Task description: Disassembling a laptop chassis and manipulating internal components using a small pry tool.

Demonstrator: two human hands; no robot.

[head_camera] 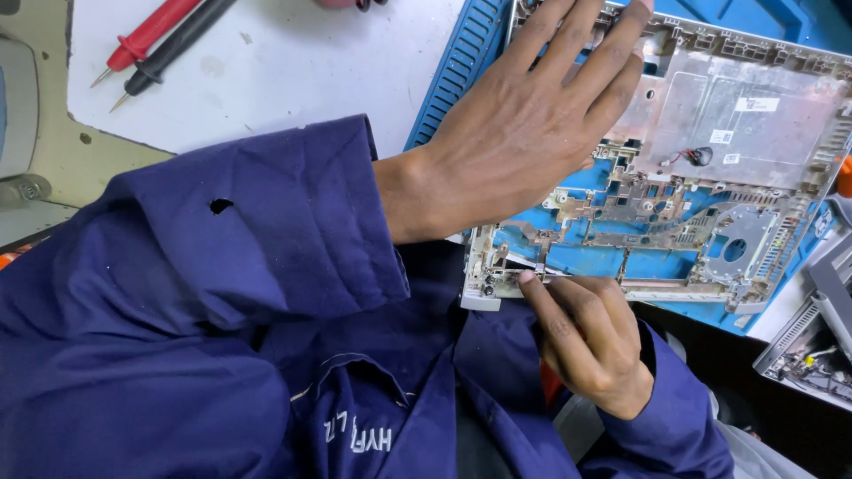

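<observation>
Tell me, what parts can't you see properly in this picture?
- Laptop shell, head view: its middle lies under the left hand; the top edge cuts its far side.
- Right hand: the fingertips curl over the shell's near rim, so any small part pinched there is hidden.
- Probes: handles cut off by the top edge.
</observation>
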